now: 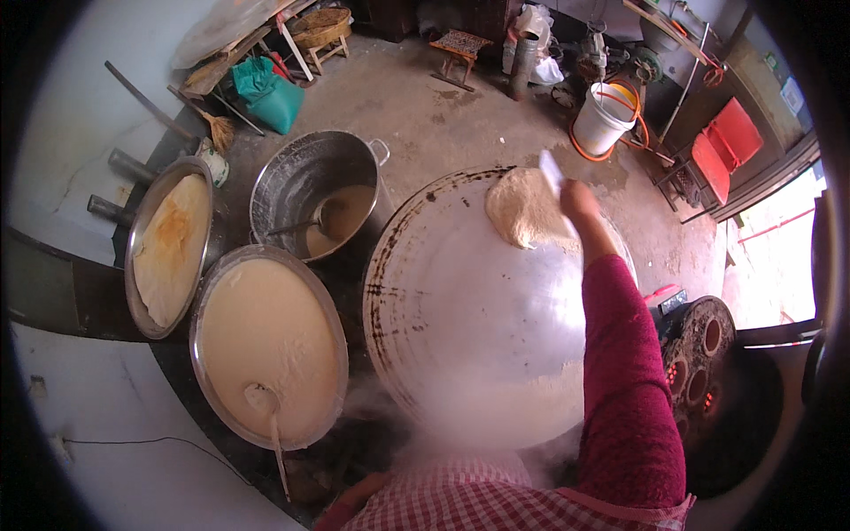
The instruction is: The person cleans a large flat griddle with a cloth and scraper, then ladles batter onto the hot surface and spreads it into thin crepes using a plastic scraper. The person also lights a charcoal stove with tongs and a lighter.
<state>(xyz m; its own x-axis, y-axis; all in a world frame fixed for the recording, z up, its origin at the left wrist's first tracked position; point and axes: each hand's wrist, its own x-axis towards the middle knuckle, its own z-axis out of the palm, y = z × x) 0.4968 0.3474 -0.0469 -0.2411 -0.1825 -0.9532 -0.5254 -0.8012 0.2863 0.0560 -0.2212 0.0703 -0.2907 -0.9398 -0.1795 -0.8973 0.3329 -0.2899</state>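
- Right hand [580, 203] grips the white scraper [551, 172]; uneven pressure could tear the tan batter [521, 205]!
- Steam [443, 420] veils the griddle [469, 292] up close, risking burns; left hand [365, 488], grip impossible to tell.

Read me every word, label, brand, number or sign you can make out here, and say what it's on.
No text can be read in this view.
Small pale sheet, upper right: too small to tell if it bears writing.
White bucket and green bag: no legible print.
White tool in the right hand: no legible marking.
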